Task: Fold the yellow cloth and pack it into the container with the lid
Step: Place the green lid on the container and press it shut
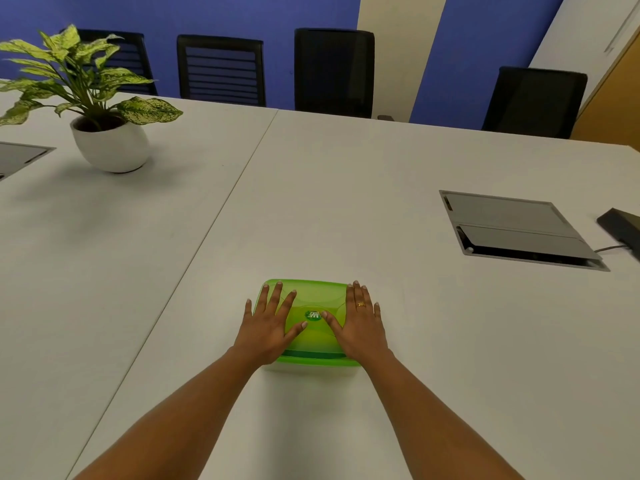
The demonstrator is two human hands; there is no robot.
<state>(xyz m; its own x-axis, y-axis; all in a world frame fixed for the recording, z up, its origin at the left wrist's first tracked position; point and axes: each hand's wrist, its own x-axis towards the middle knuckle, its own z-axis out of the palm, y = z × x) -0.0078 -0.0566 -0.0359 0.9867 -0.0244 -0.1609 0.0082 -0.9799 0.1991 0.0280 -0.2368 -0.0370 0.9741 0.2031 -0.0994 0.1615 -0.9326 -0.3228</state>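
A green translucent container [313,299] with its lid on sits on the white table [346,202], near the front middle. My left hand [268,327] lies flat on the lid's left side, fingers spread. On the lid's right side rests my right hand [360,323], also flat with fingers spread and a gold ring on one finger. Neither hand grips anything. A yellowish tint shows through the lid; the yellow cloth itself cannot be made out.
A potted plant [104,133] in a white pot stands at the far left. A grey cable hatch [516,230] is set into the table at the right, with a dark device [623,226] beside it. Black chairs [334,71] line the far edge.
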